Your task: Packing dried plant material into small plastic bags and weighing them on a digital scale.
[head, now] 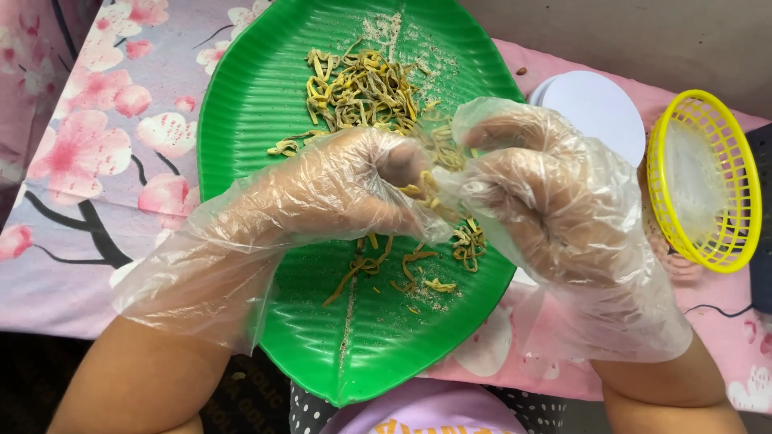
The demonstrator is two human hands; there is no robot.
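Floral pink tablecloth (88, 153), green leaf tray (257, 88)

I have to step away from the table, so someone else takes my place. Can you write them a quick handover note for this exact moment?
Left hand and right hand, both in clear plastic gloves, meet over the green leaf-shaped tray, each with its grip shut on a few yellow-green strands.
A larger heap of strands lies at the tray's far end; a few loose pieces lie near the middle.
Yellow basket on the right.
How much is left: cannot tell.
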